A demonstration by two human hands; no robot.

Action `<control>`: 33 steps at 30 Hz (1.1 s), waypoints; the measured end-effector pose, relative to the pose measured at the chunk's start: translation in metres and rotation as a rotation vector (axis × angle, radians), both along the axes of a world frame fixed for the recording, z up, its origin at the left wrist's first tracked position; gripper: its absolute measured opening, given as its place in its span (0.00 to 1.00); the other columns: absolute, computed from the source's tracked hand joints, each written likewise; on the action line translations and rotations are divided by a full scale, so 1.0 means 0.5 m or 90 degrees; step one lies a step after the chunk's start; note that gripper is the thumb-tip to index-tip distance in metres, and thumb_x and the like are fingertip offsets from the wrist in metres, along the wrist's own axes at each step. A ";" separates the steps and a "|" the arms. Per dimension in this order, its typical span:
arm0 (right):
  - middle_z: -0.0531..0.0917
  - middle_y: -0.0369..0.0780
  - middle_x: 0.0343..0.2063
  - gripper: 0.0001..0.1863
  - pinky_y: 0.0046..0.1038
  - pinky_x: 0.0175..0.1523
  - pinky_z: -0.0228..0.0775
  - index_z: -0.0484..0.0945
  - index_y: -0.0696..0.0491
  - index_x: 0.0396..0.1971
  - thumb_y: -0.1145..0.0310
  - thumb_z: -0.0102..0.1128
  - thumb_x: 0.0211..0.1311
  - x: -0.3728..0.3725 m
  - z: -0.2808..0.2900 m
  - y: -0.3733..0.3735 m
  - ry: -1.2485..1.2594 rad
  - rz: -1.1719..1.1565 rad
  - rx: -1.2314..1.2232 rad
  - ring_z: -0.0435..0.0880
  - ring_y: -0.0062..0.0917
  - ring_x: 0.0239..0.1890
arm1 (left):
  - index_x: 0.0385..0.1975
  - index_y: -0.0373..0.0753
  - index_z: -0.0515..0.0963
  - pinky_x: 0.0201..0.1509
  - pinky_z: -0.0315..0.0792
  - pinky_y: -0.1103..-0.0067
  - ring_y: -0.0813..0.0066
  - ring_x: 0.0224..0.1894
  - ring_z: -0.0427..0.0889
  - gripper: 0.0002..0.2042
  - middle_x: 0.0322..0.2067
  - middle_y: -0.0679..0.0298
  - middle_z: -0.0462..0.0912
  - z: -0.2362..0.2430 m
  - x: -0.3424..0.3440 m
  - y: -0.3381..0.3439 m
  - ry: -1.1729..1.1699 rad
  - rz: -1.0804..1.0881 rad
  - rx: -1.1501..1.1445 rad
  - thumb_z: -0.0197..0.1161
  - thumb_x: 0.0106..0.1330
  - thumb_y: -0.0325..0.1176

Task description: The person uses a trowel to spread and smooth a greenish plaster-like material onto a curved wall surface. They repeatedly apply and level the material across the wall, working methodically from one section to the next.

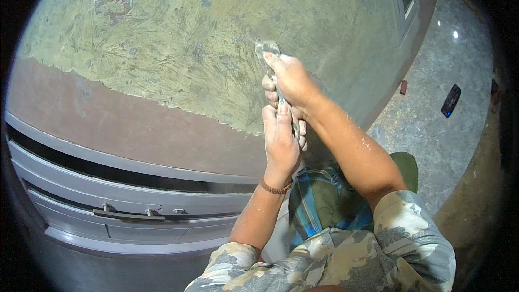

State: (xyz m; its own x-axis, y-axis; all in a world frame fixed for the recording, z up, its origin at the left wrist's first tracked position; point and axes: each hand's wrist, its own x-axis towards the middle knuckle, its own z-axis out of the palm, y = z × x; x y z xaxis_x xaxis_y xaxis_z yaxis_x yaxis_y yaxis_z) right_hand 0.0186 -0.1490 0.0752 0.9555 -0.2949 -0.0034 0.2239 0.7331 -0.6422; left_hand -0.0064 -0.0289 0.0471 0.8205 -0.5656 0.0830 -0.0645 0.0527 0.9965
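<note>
My right hand [292,81] is closed around a narrow, plaster-smeared tool [266,47], with the thumb lying along it near its broad, flat upper end. Just below, my left hand [280,135] is closed on the lower part of the same tool, its thumb along the length. White dust or paste coats the fingers of both hands. Behind them is a wall [173,48] with rough, patchy yellow-green coating over a smoother pinkish band [108,119]. The fingers hide much of the tool.
A grey slatted metal structure with handles [135,205] runs along the lower left. A framed opening [408,5] is at the upper right. On the speckled grey floor [443,157] lie a black oblong device [450,100] and a small red piece [403,87].
</note>
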 end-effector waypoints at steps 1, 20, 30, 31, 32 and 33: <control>0.68 0.32 0.17 0.14 0.24 0.19 0.57 0.65 0.47 0.34 0.54 0.45 0.78 0.001 0.003 -0.002 0.010 0.002 -0.007 0.64 0.17 0.16 | 0.44 0.46 0.64 0.16 0.60 0.89 0.89 0.21 0.69 0.07 0.32 0.70 0.74 0.001 0.003 -0.004 0.017 0.000 0.002 0.45 0.80 0.41; 0.71 0.35 0.15 0.13 0.26 0.17 0.58 0.68 0.49 0.35 0.56 0.48 0.77 0.017 0.036 0.024 0.110 -0.011 -0.161 0.65 0.20 0.12 | 0.46 0.44 0.63 0.15 0.59 0.88 0.88 0.17 0.66 0.09 0.25 0.73 0.69 -0.009 0.007 -0.005 0.091 0.044 -0.114 0.44 0.81 0.42; 0.72 0.32 0.18 0.15 0.22 0.21 0.58 0.69 0.50 0.32 0.57 0.47 0.77 0.054 0.160 -0.019 -0.062 -0.058 -0.238 0.66 0.16 0.17 | 0.41 0.46 0.62 0.16 0.60 0.87 0.86 0.21 0.68 0.09 0.25 0.72 0.66 0.073 0.076 -0.034 -0.002 -0.061 -0.246 0.48 0.80 0.42; 0.72 0.32 0.19 0.15 0.22 0.22 0.59 0.71 0.51 0.32 0.57 0.49 0.76 0.049 0.129 -0.002 -0.043 -0.046 -0.236 0.67 0.16 0.18 | 0.40 0.46 0.62 0.17 0.60 0.87 0.86 0.21 0.68 0.09 0.25 0.72 0.65 0.047 0.059 -0.020 0.005 -0.040 -0.248 0.48 0.80 0.42; 0.74 0.32 0.21 0.16 0.22 0.21 0.58 0.73 0.53 0.33 0.56 0.49 0.76 0.048 0.091 0.021 0.003 -0.078 -0.227 0.68 0.16 0.19 | 0.40 0.46 0.62 0.18 0.61 0.86 0.86 0.22 0.68 0.09 0.26 0.72 0.65 0.016 0.039 -0.001 0.045 -0.016 -0.248 0.48 0.80 0.42; 0.72 0.33 0.17 0.15 0.24 0.18 0.57 0.71 0.50 0.32 0.54 0.49 0.76 0.039 0.041 0.047 0.007 -0.107 -0.304 0.66 0.18 0.15 | 0.44 0.45 0.64 0.19 0.62 0.85 0.86 0.22 0.67 0.09 0.26 0.73 0.65 -0.021 0.021 0.019 0.020 0.020 -0.225 0.49 0.80 0.42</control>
State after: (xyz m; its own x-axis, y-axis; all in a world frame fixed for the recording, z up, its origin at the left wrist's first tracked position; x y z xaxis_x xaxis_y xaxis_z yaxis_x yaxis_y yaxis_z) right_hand 0.0382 -0.1256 0.0957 0.8952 -0.4159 0.1602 0.3054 0.3107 -0.9001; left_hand 0.0040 -0.0196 0.0368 0.8425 -0.4805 0.2434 -0.0408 0.3937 0.9183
